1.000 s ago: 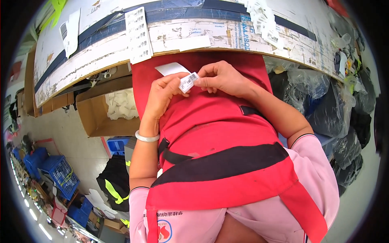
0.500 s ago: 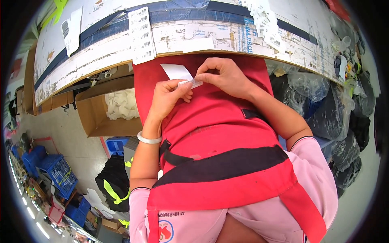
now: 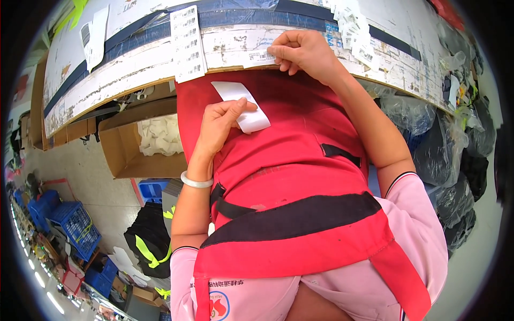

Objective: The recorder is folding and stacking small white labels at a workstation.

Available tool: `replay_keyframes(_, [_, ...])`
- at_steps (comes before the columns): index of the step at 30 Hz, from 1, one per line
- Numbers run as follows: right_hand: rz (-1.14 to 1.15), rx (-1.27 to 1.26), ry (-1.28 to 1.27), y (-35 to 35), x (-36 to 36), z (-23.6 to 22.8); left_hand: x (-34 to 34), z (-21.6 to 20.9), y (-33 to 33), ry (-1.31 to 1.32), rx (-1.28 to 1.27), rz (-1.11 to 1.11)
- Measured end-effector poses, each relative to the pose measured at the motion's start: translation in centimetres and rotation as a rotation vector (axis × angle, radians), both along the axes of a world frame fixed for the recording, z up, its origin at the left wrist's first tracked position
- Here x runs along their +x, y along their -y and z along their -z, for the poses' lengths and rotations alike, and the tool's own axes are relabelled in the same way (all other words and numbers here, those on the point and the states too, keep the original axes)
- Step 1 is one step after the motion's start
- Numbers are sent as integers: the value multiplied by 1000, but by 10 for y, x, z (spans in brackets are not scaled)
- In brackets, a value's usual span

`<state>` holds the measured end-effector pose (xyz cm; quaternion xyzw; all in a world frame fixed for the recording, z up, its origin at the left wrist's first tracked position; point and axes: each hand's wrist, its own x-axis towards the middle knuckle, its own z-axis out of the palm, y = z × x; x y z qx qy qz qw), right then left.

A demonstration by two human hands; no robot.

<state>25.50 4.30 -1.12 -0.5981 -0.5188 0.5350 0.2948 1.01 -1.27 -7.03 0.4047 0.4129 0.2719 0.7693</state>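
Observation:
Between the thumb and fingers of my left hand (image 3: 220,122) is a white paper strip (image 3: 255,119), held over the red apron (image 3: 300,139) on my lap. The strip tilts from upper left to lower right, and its visible face looks blank. My right hand (image 3: 308,53) is at the table's near edge, thumb and forefinger pinched together at the right end of a small white printed label (image 3: 259,58). The other fingers are curled, and what lies inside the pinch is partly hidden.
On the white, worn tabletop (image 3: 230,45) lie a barcode label sheet (image 3: 187,45), a pile of labels (image 3: 354,37) and a white strip (image 3: 96,40). An open cardboard box (image 3: 120,155) with white scraps stands below left. Plastic-wrapped dark bags (image 3: 433,144) are at right.
My right hand has left the strip and moved up to the table edge. The strip stays in my left hand, more of it showing. Print now shows on the label at the edge.

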Motion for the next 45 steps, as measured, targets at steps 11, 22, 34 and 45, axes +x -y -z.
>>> replay_keyframes(11, [-15,0,-8,-5,-2,10,-1,1,-1,-12,6,16])
replay_keyframes(22, [-31,12,23,-5,-3,7,0,7,1,8,27,0])
replay_keyframes(34, [-25,59,121,-3,-12,6,-2,7,-1,4,34,7])
replay_keyframes(45, [-4,101,54,15,4,-3,2,10,2,1,-16,21])
